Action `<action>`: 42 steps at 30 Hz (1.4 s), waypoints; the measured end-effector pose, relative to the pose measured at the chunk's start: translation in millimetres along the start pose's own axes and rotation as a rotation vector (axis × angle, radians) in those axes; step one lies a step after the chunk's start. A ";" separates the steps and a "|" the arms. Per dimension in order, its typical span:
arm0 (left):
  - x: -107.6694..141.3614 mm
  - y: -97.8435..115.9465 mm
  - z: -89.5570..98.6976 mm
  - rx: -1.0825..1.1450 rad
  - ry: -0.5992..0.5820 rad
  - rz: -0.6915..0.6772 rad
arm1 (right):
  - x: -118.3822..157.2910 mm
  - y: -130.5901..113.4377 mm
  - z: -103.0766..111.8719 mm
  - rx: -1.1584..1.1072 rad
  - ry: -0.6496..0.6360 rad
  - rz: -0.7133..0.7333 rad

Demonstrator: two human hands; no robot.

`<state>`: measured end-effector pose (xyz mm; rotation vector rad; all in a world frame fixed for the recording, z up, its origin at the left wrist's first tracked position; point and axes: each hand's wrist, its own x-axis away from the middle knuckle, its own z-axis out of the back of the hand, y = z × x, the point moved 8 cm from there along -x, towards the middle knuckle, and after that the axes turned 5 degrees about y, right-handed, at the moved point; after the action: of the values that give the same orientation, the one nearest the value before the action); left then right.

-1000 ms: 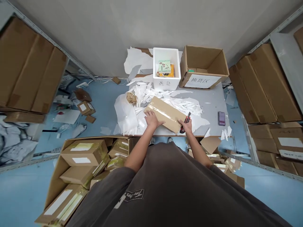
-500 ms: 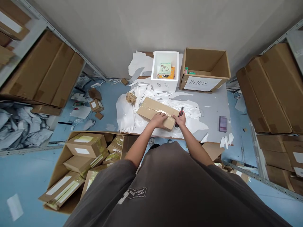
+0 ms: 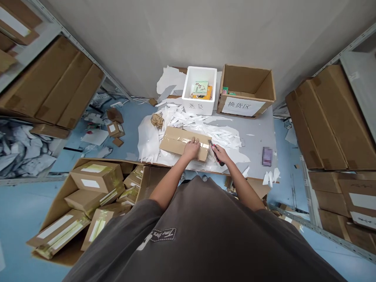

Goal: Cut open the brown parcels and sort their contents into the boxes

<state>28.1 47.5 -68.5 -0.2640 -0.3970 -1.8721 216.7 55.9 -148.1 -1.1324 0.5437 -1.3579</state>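
Observation:
A taped cardboard box [image 3: 173, 140] lies on torn white paper near the table's front edge. My left hand [image 3: 192, 149] holds it down, fingers bent over the top near its right half. Clear tape shines along the top beside my fingers. In my right hand [image 3: 221, 154] is a red and black box cutter [image 3: 217, 158], gripped with its front end touching or very close to the box's right end. Whether the blade is in the cardboard I cannot tell. Crumpled brown paper [image 3: 157, 120] sits just behind the box's left end.
Behind the work stand a white foam bin [image 3: 197, 107] holding small packets and an open carton [image 3: 246, 109] with a handwritten label. A blurred purple item [image 3: 267, 156] lies at the table's right. Front left, a large carton [image 3: 152, 180] holds several taped boxes. Shelves flank both sides.
My right hand has swung the box cutter from upright beside the box to pointing at its right end. The box has turned slightly, and my left hand has shifted on its top.

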 end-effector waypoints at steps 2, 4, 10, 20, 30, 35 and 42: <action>-2.0 0.6 -1.9 0.013 -0.020 0.007 | 14.5 -0.9 3.9 0.085 -0.119 0.051; -3.4 -1.1 -3.1 0.037 -0.037 0.008 | 20.5 -2.9 9.7 0.182 -0.176 0.060; -9.2 -10.2 -4.9 0.057 -0.040 0.029 | 15.4 -11.9 8.7 0.121 -0.328 -0.063; -10.0 -18.0 0.3 0.158 0.042 -0.034 | 58.3 12.4 -9.6 -0.138 -0.372 -0.213; -55.3 -50.4 -3.5 0.095 -0.016 0.078 | 70.0 20.3 8.1 -0.066 -0.048 -0.208; -50.3 -52.4 0.4 0.078 0.055 0.006 | 52.3 -10.6 11.4 0.208 -0.007 0.024; -29.2 -46.9 1.6 0.032 0.206 -0.052 | 40.5 -32.1 10.7 0.556 0.011 0.133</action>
<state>-6.7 87.4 -84.5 -0.0382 -0.2950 -1.9205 218.8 26.7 -104.2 -0.6241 0.2187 -1.2898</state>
